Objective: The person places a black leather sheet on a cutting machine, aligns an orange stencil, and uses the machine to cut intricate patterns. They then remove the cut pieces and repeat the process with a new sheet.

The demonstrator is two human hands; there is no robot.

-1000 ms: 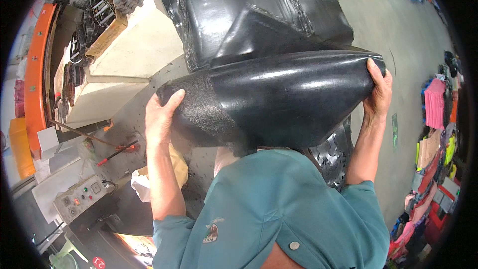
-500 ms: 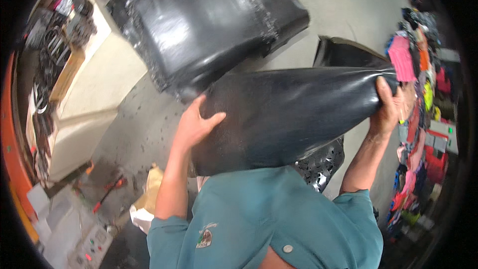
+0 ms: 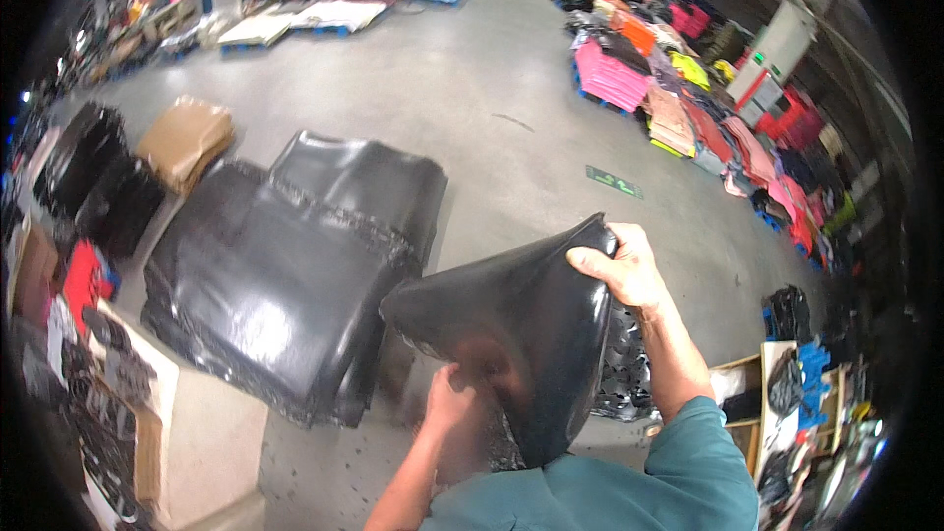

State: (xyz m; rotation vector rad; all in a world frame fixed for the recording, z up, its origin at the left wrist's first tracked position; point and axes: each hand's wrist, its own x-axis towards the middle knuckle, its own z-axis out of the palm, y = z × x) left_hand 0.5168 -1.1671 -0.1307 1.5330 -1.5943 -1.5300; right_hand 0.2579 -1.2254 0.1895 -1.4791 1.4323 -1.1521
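A glossy, flexible black sheet (image 3: 531,300) hangs folded in front of me, lifted to a peak at its upper right corner. There my right hand (image 3: 631,265) is closed round the edge, thumb on the near face. Lower down on the left, my left hand (image 3: 452,399) is closed at the sheet's lower edge, its fingertips partly hidden and the area beside it blurred. Left of the sheet lies a broad pile of similar black sheets (image 3: 261,290) with ragged edges. Behind my right forearm, perforated black material (image 3: 623,374) shows in part.
A cream board-sided bin (image 3: 211,442) with black scraps stands at the lower left. Farther back are a brown wrapped bundle (image 3: 187,143) and dark stacks (image 3: 103,177). Coloured fabric piles (image 3: 615,74) line the right side. Shelving with a blue item (image 3: 812,383) stands at the lower right.
The view has swung up toward the far floor. The black sheet, stretched out sideways before, now hangs folded from its raised right corner. My left hand has moved inward and its fingers have closed.
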